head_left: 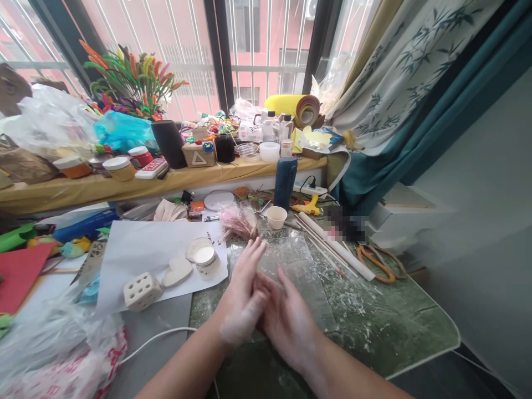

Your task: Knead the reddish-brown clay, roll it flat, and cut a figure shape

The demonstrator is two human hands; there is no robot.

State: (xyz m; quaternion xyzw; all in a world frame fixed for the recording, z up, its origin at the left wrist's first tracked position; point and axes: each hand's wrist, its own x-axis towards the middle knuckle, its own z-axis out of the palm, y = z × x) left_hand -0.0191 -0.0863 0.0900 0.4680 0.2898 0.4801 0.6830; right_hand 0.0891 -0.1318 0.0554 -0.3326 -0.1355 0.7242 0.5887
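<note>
My left hand (pixel 243 299) and my right hand (pixel 286 316) are pressed palm to palm over the plastic sheet (pixel 299 263) on the desk. The left fingers stretch out straight, pointing away from me. My right hand lies against it, its thumb apart and its other fingers partly hidden. Whatever may lie between the palms is out of sight. Whitish residue marks the skin. To the left, on a white paper sheet (pixel 141 244), are an open tub of white material (pixel 205 259), a cream heart shape (pixel 178 271) and a large die (pixel 142 291).
Beyond the hands are a bundle of pinkish strands (pixel 239 221), a small cup (pixel 276 218), a blue bottle-like cylinder (pixel 285 183) and a yellow glue gun (pixel 308 205). A white tube (pixel 336 246) and orange-handled scissors (pixel 376 263) lie right. Plastic bags (pixel 62 343) crowd the left.
</note>
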